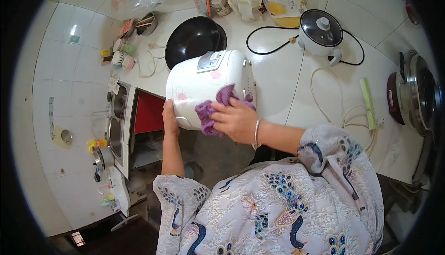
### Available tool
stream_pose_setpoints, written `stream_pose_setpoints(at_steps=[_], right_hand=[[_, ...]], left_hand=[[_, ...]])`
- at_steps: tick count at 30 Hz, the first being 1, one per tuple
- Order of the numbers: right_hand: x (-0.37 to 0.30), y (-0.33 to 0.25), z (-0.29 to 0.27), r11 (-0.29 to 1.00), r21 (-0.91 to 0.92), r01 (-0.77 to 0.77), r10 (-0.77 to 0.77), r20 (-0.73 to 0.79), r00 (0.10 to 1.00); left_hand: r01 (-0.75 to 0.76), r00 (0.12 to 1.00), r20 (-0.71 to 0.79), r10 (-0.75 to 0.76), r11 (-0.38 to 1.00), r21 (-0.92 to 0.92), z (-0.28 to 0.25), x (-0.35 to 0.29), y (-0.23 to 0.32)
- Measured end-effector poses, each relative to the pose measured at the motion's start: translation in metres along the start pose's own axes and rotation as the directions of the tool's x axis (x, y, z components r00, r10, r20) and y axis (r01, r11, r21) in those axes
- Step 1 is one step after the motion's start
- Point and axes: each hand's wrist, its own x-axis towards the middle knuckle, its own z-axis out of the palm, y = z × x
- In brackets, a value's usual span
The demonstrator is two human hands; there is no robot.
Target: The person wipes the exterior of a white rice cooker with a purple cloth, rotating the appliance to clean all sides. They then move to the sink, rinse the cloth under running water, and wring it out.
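A white rice cooker (pixel 197 87) with pink flower prints and a grey control panel is tipped over at the counter's near edge. My left hand (pixel 170 117) grips its lower left end, the fingers partly hidden behind it. My right hand (pixel 235 119), with a silver bangle at the wrist, is closed on a purple cloth (pixel 205 115). The bunched cloth presses against the cooker's side, close to its right end. Just behind the cooker sits a black wok (pixel 192 39).
At the back right stands a small white electric pot (pixel 320 32) with a glass lid and black cord. A white cable and a green strip (pixel 367 102) lie on the right counter. To the left are a sink (pixel 116 137) and cups; bags and jars line the back wall.
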Motion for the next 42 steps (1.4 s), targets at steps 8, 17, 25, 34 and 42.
stream_pose_setpoints(at_steps=[8,17,25,34,42], right_hand=[[0.094,0.075,-0.008,0.919,-0.07,-0.389,0.384,-0.07,0.921],[0.116,0.024,0.039,0.981,-0.088,-0.175,0.182,0.084,0.98],[0.099,0.112,-0.025,0.658,0.134,-0.741,0.748,-0.001,0.664],[0.083,0.133,-0.033,0.573,0.18,-0.799,0.809,0.026,0.587],[0.105,0.113,-0.043,0.493,0.031,-0.869,0.826,0.296,0.479]], left_hand=[[-0.036,0.999,0.0,0.036,0.997,-0.063,0.038,-0.007,0.048],[-0.054,0.998,0.027,0.059,0.989,-0.137,0.038,0.007,0.032],[-0.029,1.0,0.005,0.03,0.994,-0.109,0.035,0.01,0.029],[-0.05,0.998,-0.042,0.049,0.999,-0.011,0.028,-0.003,0.027],[-0.09,0.992,-0.093,0.087,0.996,-0.025,0.039,-0.014,0.037]])
